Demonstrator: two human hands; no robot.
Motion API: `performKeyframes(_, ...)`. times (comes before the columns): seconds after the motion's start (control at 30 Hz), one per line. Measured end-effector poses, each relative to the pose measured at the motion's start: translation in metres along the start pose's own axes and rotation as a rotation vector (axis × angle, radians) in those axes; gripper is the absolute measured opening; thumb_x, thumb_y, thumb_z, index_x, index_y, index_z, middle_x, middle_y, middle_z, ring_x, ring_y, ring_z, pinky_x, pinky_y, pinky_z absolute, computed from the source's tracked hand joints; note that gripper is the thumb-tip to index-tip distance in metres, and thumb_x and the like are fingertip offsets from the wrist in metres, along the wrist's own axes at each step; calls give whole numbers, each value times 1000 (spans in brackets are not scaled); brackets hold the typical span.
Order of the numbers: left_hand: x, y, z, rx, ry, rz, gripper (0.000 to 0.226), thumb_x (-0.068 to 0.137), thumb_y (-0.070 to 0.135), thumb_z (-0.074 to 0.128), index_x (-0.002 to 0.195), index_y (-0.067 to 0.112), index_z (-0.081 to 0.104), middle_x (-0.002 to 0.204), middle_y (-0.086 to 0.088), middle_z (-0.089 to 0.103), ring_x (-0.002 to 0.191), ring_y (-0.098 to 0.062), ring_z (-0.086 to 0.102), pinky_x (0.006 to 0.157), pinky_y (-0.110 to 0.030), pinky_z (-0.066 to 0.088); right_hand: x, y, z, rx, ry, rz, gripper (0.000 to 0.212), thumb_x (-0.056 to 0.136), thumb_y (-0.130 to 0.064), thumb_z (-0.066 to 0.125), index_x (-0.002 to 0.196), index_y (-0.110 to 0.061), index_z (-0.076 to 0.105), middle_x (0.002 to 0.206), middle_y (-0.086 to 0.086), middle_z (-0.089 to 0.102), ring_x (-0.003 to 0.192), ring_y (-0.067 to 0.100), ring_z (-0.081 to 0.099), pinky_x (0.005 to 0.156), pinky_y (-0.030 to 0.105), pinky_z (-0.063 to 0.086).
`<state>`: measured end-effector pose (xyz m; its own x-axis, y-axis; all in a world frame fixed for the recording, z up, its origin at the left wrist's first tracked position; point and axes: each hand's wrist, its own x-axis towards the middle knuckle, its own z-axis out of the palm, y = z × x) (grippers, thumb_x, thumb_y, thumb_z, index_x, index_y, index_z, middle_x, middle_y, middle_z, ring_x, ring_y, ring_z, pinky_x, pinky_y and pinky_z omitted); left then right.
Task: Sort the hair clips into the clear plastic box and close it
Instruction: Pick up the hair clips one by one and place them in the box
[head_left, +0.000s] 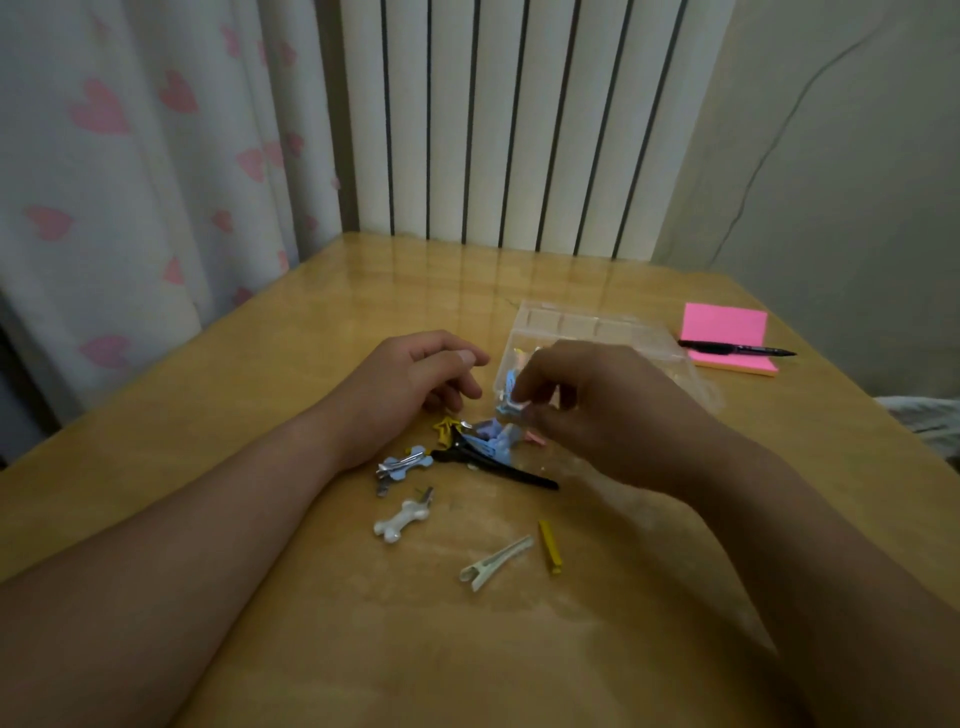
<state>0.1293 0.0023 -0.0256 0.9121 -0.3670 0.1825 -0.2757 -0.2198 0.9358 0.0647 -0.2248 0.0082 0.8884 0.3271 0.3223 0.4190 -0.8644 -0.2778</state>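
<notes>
Your right hand (597, 410) hangs just above the bench (291, 364), thumb and fingertips pinched on a small light-blue clip (511, 397). The clear plastic box (587, 325) lies directly beyond that hand, open, its far row of small compartments showing; your knuckles hide much of its near part. The held clip sits at the box's near-left corner, so the coming move looks like a short push away from you and slightly right.

Your left hand (415, 382) rests on the bench just left of the box, fingers loosely curled and holding nothing that can be seen.

Between the two hands lies a small heap of clips: a yellow clip (445, 431), a blue clip (491, 441), and a long black clip (498, 466) whose long axis runs from upper left to lower right. Closer to you, apart from the heap, are a blue bone-shaped clip (404, 465), a white bone-shaped clip (401, 521), a pale slim clip (496, 563) and a yellow bar clip (550, 545). The right hand is nearer to the box.

To the right, a pen (737, 349) lies across a pink sticky-note pad (727, 322), well clear of the box. The near bench is open.
</notes>
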Motion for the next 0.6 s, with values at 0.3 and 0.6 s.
performKeyframes(0.3, 0, -1, -2, -27, -20, -4, 25, 108, 17, 54, 116, 14, 77, 100, -14, 78, 83, -18, 68, 72, -18, 54, -1, -21, 18, -99, -204, -110, 22, 100, -41, 62, 120, -36, 72, 110, -13, 55, 96, 8, 59, 83, 36, 54)
performKeyframes(0.6, 0, -1, -1, -24, -18, -3, 24, 107, 16, 55, 113, 16, 78, 99, -14, 78, 82, -17, 68, 72, -18, 53, -2, -19, 10, -125, -285, -38, 25, 98, -38, 64, 123, -34, 69, 108, -11, 59, 96, 10, 58, 84, 32, 54)
